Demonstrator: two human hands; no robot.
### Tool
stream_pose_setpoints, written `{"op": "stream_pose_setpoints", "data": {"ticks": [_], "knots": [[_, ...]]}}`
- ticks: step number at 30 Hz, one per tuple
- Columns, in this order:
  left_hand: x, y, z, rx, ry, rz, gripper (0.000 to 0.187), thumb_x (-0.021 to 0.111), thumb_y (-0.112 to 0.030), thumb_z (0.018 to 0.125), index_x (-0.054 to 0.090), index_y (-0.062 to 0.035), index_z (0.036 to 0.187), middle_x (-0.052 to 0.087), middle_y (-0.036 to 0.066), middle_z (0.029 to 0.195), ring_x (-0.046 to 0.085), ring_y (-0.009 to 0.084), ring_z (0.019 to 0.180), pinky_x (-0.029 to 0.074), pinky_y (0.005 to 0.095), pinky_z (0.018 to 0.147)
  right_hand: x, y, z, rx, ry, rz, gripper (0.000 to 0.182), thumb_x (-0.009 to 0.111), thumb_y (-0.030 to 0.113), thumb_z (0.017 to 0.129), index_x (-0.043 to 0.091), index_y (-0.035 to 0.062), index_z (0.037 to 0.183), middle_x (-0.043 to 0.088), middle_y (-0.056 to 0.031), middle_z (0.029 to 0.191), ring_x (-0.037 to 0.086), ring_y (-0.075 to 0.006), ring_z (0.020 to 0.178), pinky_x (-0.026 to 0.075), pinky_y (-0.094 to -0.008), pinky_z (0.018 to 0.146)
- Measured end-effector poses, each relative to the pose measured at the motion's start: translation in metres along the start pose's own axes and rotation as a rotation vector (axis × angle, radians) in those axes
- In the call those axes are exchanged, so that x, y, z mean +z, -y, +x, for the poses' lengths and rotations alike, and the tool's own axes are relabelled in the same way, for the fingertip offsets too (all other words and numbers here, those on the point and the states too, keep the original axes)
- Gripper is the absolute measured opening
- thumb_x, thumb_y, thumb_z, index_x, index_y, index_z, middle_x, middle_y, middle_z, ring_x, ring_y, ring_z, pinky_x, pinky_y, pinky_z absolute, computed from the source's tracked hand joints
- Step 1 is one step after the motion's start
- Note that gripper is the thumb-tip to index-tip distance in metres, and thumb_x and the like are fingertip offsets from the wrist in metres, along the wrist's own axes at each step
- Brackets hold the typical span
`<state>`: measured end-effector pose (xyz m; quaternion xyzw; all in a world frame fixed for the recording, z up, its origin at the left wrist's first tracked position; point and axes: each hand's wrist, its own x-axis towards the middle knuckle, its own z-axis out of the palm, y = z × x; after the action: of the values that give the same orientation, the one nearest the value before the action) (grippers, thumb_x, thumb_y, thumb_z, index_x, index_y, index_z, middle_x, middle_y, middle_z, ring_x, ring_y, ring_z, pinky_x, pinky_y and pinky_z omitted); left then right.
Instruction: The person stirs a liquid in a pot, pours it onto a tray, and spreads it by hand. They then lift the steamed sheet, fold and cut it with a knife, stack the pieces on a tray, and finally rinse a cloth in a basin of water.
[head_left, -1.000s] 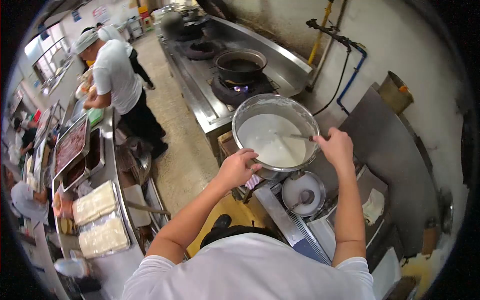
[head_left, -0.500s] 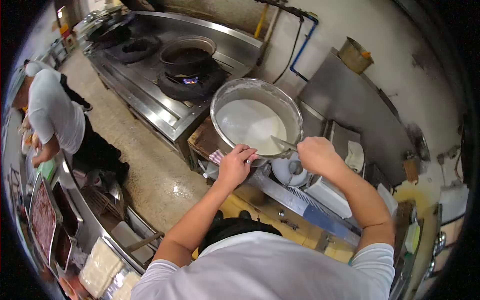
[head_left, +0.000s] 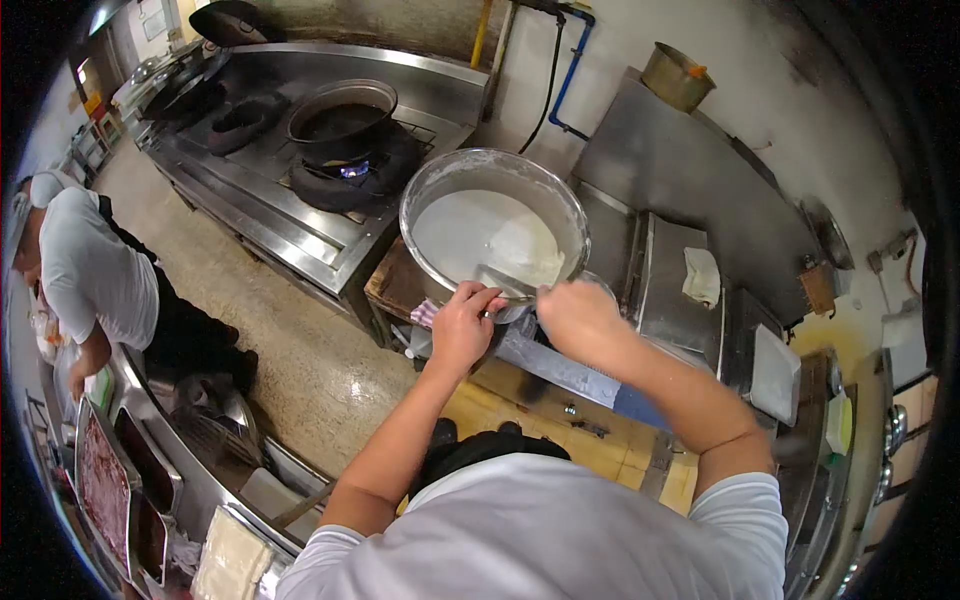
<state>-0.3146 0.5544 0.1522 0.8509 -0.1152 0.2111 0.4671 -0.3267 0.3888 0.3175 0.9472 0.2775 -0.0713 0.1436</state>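
Observation:
A large metal bowl (head_left: 420,250) holds a smooth white liquid (head_left: 480,235). My left hand (head_left: 463,322), with a ring on one finger, is closed on the bowl's near rim. Just to its right, my right hand (head_left: 580,318) is wrapped round the handle of a flat-bladed tool (head_left: 503,280), and motion blurs it somewhat. The blade slants down inside the bowl by the near wall, its tip at the liquid. Much of the handle is hidden by the fist.
Behind left, a pan (head_left: 343,115) sits over a lit burner on the metal stove (head_left: 290,235). A co-worker (head_left: 100,260) leans over the left counter, near trays of dark red food (head_left: 103,480). A white tray (head_left: 774,372) stands at right.
My right hand has moved left, closer to my left hand, and the blade has shifted left toward the near rim. The whole view has turned slightly.

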Motion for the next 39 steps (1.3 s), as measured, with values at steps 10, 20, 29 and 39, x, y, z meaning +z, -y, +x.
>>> {"op": "stream_pose_setpoints", "data": {"ticks": [10,20,29,39], "knots": [[0.003,-0.015,-0.003,-0.027,-0.078,0.043,0.016,0.075,-0.014,0.088,0.077,-0.0117,0.103,0.069,0.007,0.1,0.07,0.0304,0.079,0.055,0.0392,0.068,0.06,-0.078,0.001,0.081,0.018,-0.135,0.031,0.061,0.009,0.086,0.064,-0.0054,0.114,0.072,-0.0232,0.091,0.075,-0.0321,0.085,0.062,-0.0404,0.072],[0.012,-0.018,-0.004,-0.07,-0.114,0.078,0.018,0.074,-0.012,0.087,0.078,-0.013,0.105,0.07,0.005,0.105,0.071,0.0283,0.086,0.056,0.0391,0.071,-0.032,-0.134,0.041,-0.157,0.496,0.049,0.02,0.061,0.007,0.077,0.075,-0.0056,0.084,0.072,-0.0277,0.087,0.074,-0.0386,0.083,0.058,-0.0488,0.07],[0.013,-0.023,-0.003,-0.095,-0.112,0.058,0.016,0.074,-0.013,0.09,0.077,-0.0088,0.105,0.071,0.009,0.104,0.071,0.0301,0.085,0.055,0.0382,0.074,0.053,-0.072,0.013,0.005,0.033,0.186,0.021,0.057,0.004,0.087,0.074,-0.0032,0.096,0.074,-0.0234,0.099,0.074,-0.038,0.092,0.061,-0.0467,0.079],[0.012,-0.026,-0.001,-0.058,-0.108,0.092,0.015,0.073,-0.017,0.091,0.077,-0.0095,0.103,0.07,0.008,0.103,0.071,0.0311,0.082,0.055,0.0395,0.071,0.003,-0.124,0.015,-0.046,0.267,0.03,0.018,0.066,0.004,0.077,0.076,-0.0013,0.091,0.074,-0.0244,0.097,0.074,-0.0376,0.09,0.06,-0.0463,0.074]]}}
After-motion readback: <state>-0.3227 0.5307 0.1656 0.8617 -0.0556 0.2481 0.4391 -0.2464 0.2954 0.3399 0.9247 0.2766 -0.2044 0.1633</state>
